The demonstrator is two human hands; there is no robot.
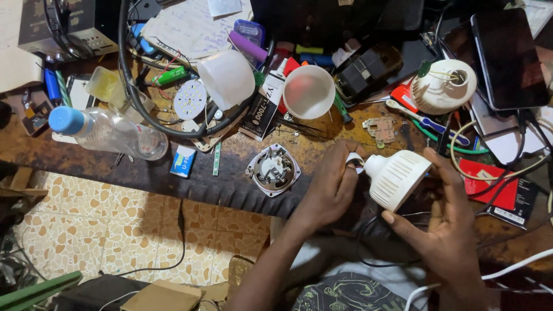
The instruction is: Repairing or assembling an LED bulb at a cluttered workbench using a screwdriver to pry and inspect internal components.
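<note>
At the far left of the cluttered workbench [115, 173] a clear plastic bottle [109, 133] with a blue cap lies on its side, and just right of it, near the bench's front edge, sits a small blue and white box [183, 160]. Farther back a round white LED disc [190, 99] rests inside a loop of thick black cable [129, 86], beside a translucent white bulb dome [227, 78]. A second dome [309, 91] lies open side up toward the middle, and in front of it a round metal bulb plate [273, 169] sits close to the front edge. Right of that, the left hand [328, 187] pinches the narrow neck end of a white ribbed bulb housing [396, 178] between thumb and fingers. The right hand [446, 224] cradles the housing's wide body from the near side, fingers curled around it, holding it just above the bench's near edge. At the far right another white bulb housing [443, 85] stands beside a dark phone [507, 57].
</note>
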